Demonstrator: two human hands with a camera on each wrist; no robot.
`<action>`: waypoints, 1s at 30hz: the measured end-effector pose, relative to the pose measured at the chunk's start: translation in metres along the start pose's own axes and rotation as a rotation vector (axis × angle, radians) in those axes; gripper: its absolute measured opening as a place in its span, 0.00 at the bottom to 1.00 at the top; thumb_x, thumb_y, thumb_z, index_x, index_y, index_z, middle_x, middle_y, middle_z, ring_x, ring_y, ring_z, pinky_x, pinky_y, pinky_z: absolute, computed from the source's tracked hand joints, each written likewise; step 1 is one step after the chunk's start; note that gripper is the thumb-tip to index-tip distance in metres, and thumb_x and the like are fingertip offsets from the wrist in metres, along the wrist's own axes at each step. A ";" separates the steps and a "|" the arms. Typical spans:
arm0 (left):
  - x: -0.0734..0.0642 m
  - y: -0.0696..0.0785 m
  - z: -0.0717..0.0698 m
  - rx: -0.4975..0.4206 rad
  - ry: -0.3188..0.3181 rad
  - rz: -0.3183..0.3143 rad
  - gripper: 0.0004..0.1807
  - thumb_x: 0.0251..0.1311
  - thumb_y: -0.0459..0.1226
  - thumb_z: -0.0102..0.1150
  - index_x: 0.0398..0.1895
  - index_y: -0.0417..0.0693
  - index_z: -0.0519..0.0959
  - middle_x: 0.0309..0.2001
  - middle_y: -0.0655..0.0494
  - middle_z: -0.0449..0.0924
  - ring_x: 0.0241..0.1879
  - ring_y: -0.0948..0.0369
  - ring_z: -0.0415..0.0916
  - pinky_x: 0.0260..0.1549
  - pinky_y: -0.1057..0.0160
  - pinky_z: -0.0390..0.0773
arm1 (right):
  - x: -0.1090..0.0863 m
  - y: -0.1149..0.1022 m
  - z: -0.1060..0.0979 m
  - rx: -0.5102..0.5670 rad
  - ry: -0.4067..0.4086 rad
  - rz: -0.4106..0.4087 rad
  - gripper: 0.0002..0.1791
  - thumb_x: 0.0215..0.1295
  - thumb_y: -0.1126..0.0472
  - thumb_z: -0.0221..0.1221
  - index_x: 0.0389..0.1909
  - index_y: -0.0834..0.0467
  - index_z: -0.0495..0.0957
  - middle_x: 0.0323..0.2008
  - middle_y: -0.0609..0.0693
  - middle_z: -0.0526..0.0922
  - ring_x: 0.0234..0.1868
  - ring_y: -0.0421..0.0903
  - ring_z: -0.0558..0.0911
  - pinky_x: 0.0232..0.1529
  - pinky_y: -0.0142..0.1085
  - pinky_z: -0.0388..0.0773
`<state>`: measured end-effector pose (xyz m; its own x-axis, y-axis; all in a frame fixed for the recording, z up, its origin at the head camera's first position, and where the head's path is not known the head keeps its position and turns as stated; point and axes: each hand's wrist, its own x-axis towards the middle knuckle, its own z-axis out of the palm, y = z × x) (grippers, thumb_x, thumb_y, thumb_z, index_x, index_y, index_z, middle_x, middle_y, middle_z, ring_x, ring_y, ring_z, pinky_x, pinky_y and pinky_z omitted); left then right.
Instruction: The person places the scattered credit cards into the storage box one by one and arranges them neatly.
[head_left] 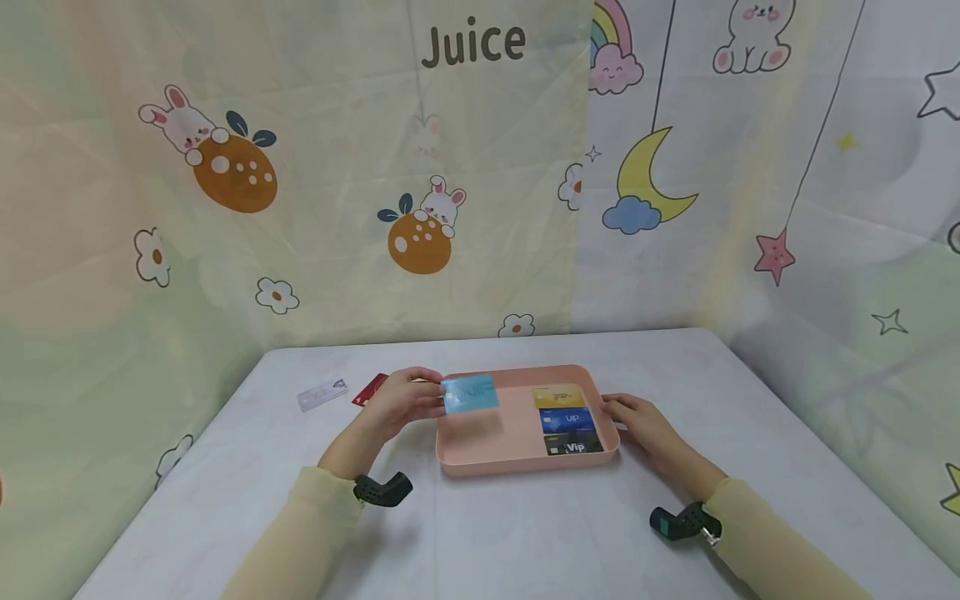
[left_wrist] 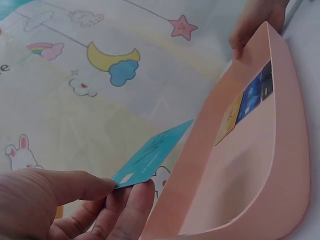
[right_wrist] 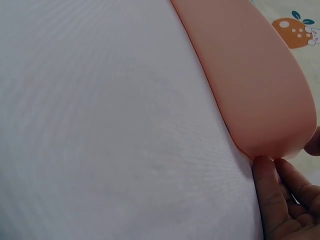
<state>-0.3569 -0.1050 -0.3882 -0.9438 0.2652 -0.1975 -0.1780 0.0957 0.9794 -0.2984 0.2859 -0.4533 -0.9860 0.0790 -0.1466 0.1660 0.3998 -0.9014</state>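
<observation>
My left hand [head_left: 405, 398] pinches a light blue card [head_left: 471, 393] by its left end, thumb on top and fingers beneath. In the left wrist view the blue card [left_wrist: 155, 152] is tilted, held above the left part of the pink tray [left_wrist: 295, 125]. At the tray's right side, my right hand [head_left: 645, 425] grips the wall, its fingertips against the outside and the thumb over the rim in the right wrist view. Inside the tray, along its right side, lie a gold card [head_left: 558, 397], a blue VIP card [head_left: 567, 419] and a black Vip card [head_left: 573, 443], one below another.
Left of the tray on the white table [head_left: 495, 533] lie a pale silvery card [head_left: 322, 395] and a red card [head_left: 369, 389], the red one partly hidden behind my left hand. A printed curtain [head_left: 337, 208] hangs behind the table.
</observation>
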 end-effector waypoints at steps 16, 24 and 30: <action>0.005 -0.012 0.031 0.195 -0.039 0.051 0.17 0.65 0.27 0.60 0.56 0.32 0.76 0.41 0.43 0.84 0.32 0.58 0.84 0.37 0.58 0.88 | 0.000 0.000 0.000 0.025 -0.003 0.013 0.33 0.79 0.48 0.50 0.74 0.66 0.64 0.75 0.67 0.64 0.74 0.65 0.67 0.71 0.56 0.69; 0.003 -0.016 0.040 0.291 -0.088 0.083 0.15 0.66 0.28 0.61 0.54 0.37 0.83 0.48 0.44 0.83 0.35 0.58 0.83 0.40 0.57 0.88 | -0.001 0.000 0.000 0.034 -0.004 -0.004 0.33 0.79 0.48 0.50 0.74 0.66 0.65 0.75 0.67 0.65 0.74 0.64 0.67 0.71 0.56 0.69; 0.002 -0.019 0.048 0.354 -0.095 0.102 0.13 0.66 0.28 0.62 0.52 0.40 0.85 0.51 0.45 0.83 0.33 0.59 0.83 0.39 0.59 0.88 | -0.002 0.000 0.000 0.034 -0.003 -0.002 0.32 0.79 0.50 0.49 0.73 0.66 0.65 0.75 0.67 0.65 0.74 0.64 0.67 0.71 0.56 0.69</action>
<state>-0.3422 -0.0602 -0.4089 -0.9186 0.3770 -0.1190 0.0385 0.3850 0.9221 -0.2966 0.2859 -0.4529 -0.9864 0.0755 -0.1462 0.1639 0.3685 -0.9151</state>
